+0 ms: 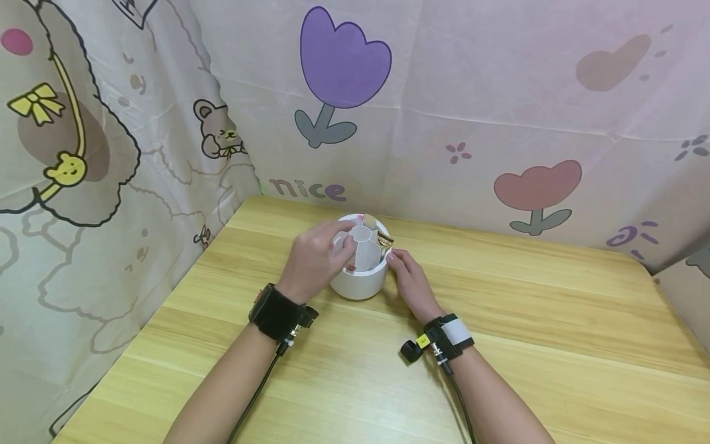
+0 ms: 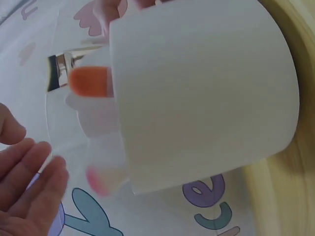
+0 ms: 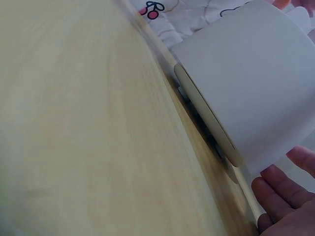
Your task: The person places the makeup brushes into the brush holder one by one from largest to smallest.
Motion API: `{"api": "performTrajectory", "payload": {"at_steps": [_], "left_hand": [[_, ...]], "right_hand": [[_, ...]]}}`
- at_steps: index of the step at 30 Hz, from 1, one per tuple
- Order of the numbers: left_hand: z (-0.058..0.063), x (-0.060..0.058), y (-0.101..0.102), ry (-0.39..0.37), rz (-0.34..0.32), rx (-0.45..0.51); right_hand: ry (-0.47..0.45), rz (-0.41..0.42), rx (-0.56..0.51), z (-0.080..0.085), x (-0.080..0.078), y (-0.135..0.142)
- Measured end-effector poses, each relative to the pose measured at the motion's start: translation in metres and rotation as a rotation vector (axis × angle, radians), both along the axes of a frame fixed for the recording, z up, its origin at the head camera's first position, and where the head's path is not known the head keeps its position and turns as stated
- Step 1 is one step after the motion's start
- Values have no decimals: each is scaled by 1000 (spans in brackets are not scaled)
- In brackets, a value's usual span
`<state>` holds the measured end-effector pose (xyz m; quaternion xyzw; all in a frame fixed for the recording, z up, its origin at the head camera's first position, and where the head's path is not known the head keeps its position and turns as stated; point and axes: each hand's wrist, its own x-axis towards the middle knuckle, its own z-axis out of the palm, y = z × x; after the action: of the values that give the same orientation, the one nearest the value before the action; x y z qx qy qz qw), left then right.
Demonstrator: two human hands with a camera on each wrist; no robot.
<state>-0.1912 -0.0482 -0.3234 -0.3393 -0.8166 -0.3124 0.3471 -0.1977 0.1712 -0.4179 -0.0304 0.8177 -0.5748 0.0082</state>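
Note:
A white round divided holder (image 1: 357,285) stands upright on the table. Above its near left rim is my left hand (image 1: 317,259), thumb and fingers apart with nothing seen between them. The left wrist view shows the fingers (image 2: 40,191) clear of the contents. Those include an orange rounded tip (image 2: 89,81), a blurred pink-and-cream tip (image 2: 104,180) and a shiny gold piece with a dark end (image 2: 60,71). At the holder's right side is my right hand (image 1: 412,280), its fingertips (image 3: 268,172) at or very near the outer wall; contact is hard to tell.
The holder rests on a thin round base (image 3: 204,115) with a dark gap beneath it. A wood-grain table (image 1: 532,320) extends to both sides. A printed cloth (image 1: 432,166) hangs behind and at the left. Cables (image 1: 261,388) run from both wrist bands.

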Motion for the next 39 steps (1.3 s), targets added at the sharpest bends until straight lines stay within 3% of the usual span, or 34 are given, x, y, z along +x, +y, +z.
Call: {"api": "performTrajectory", "payload": {"at_steps": [13,39], "left_hand": [[-9,-4,-1,-138,52,-148],[-12,-4,3,-118,99,-186]], "right_hand": [[0,4,-17,-1,1,0],[-3,4,-16,1,1,0]]}}
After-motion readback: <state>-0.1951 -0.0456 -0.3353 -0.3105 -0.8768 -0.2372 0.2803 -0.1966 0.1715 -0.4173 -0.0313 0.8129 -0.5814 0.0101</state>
